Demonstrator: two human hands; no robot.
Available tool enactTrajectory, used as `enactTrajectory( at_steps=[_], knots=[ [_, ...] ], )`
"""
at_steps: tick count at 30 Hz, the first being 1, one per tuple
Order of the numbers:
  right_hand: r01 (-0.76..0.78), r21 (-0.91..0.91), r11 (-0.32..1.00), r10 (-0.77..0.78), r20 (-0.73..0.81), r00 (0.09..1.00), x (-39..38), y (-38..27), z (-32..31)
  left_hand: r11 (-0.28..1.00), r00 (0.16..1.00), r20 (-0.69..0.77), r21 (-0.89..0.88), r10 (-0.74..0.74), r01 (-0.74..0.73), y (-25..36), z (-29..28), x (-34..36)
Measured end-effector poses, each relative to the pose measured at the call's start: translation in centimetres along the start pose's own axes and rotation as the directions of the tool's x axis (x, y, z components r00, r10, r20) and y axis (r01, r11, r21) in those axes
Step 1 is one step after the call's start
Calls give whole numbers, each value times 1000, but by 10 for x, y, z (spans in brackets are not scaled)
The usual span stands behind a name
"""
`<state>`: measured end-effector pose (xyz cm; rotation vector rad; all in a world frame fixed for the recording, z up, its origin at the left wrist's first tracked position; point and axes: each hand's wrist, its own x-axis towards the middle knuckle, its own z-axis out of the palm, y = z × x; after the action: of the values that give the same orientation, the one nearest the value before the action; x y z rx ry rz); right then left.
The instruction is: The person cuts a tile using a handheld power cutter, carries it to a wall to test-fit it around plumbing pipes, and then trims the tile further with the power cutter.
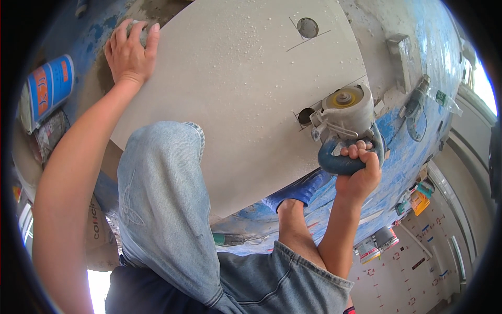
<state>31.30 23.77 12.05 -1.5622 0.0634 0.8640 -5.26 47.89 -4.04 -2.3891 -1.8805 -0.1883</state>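
A large pale grey tile (230, 94) lies in front of me, with white specks scattered over it. Near its right side are a round hole (307, 27) and a second, darker round hole (306, 116), both with pencil lines beside them. My right hand (362, 170) is closed round the blue handle of a handheld tile saw (349, 112). The saw sits over the tile's right edge, beside the darker hole, its round hub facing up. My left hand (130, 55) has its fingers spread at the tile's upper left edge; something whitish shows partly beneath the fingertips.
At left stands a blue and orange container (52, 89). On the blue sheeting at right lie a power tool (417, 99), a clear plastic bottle (444, 100) and a grey block (401, 62). My bent knee (162, 157) is over the tile's near left part; my blue-covered foot (298, 191) is beside its near edge.
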Motion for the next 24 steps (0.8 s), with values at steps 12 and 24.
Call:
enactTrajectory(
  at_steps=[12, 24],
  knots=[
    [-19, -4, 1000, 19, -9, 1000, -6, 2, 1, 999, 999, -46, 37, 23, -21, 4, -4, -1],
    [-24, -8, 1000, 24, 1, 1000, -10, 5, 2, 1000, 1000, -18, 11, -5, 5, 4, -4, 0]
  ],
)
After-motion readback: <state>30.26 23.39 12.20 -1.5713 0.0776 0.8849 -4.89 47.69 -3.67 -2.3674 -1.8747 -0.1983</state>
